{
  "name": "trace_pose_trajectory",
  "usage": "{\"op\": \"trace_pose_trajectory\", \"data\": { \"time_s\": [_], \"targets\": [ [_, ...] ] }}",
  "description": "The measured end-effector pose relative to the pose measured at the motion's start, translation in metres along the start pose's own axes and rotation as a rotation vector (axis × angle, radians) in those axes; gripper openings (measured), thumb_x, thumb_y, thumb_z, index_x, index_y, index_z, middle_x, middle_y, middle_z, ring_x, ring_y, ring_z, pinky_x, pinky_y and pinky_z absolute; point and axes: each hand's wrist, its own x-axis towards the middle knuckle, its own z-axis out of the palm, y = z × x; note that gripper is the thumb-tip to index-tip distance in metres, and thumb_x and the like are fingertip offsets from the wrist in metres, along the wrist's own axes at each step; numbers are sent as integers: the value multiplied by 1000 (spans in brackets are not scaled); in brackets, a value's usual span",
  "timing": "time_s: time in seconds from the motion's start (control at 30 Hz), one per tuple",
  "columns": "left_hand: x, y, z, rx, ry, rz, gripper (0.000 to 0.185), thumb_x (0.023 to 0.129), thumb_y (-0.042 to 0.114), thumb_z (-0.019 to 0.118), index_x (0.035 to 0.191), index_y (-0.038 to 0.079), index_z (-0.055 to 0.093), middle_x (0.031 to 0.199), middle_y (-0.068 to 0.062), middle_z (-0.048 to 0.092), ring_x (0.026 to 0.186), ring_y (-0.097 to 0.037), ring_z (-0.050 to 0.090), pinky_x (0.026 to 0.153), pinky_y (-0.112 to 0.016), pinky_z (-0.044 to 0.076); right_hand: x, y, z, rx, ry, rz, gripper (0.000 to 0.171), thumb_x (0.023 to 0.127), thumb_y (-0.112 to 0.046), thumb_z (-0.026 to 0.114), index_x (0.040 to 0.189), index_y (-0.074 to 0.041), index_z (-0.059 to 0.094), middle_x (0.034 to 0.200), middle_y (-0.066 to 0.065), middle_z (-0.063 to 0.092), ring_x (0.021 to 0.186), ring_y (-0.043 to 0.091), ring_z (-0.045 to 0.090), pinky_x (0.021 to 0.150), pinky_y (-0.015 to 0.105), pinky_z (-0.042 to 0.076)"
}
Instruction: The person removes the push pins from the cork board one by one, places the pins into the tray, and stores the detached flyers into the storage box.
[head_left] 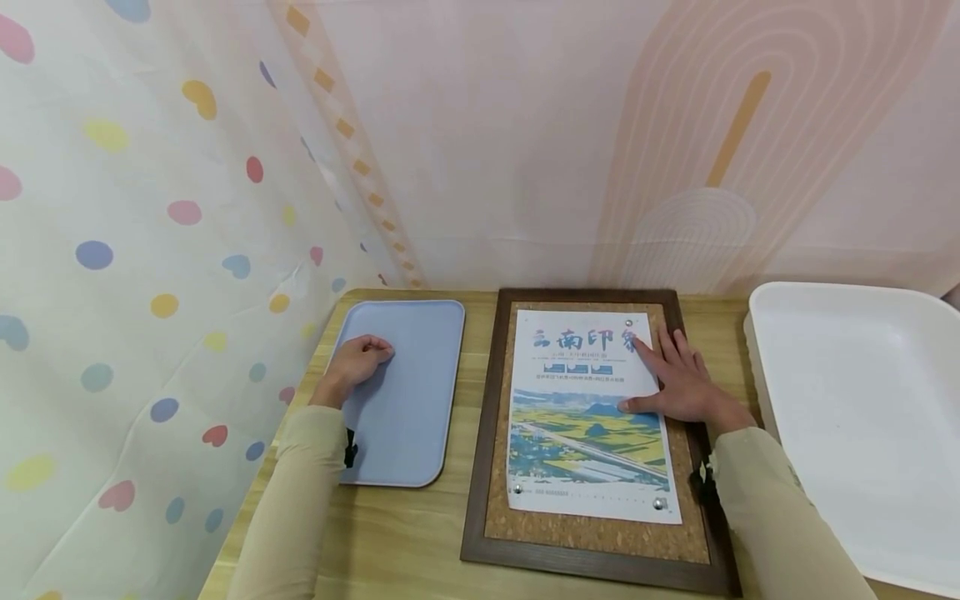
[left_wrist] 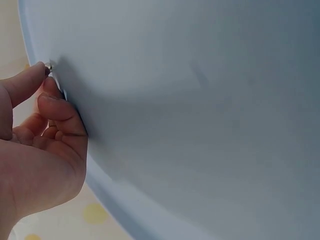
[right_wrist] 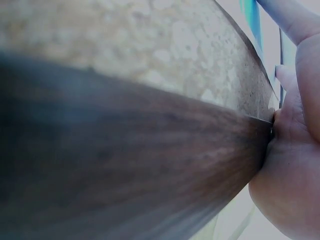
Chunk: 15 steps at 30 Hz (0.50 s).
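My left hand (head_left: pixel 369 352) rests on the upper left part of a pale blue tray (head_left: pixel 412 425), fingers curled. Up close, its thumb and forefinger pinch a small silver pin (left_wrist: pixel 48 66) against the blue tray (left_wrist: pixel 200 125). My right hand (head_left: pixel 675 377) lies flat with straight fingers on the upper right of a printed poster (head_left: pixel 581 417). The poster lies on a cork board in a dark wooden frame (head_left: pixel 480 467). Silver pins hold it at the top right (head_left: pixel 628 322), bottom left (head_left: pixel 516 490) and bottom right (head_left: pixel 658 503). In the right wrist view the frame (right_wrist: pixel 125 165) fills the picture.
A large white tray (head_left: pixel 862 433) stands at the right edge of the wooden table (head_left: pixel 420 542). Patterned curtains hang close behind and on the left. A strip of bare table runs between the blue tray and the cork board.
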Motion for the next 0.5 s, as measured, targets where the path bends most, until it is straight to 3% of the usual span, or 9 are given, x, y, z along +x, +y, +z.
{"op": "trace_pose_trajectory", "data": {
  "time_s": [0.5],
  "targets": [
    [0,2,0,-68,-18,-25,30,104,24,49,123,3,57,123,-14,54,108,-26,48,87,-33,38,-1,3,0,3,4,6,115,77,-59,75,160,-11,10,161,28,-14,145,46,-23,110,69,-10]
  ]
}}
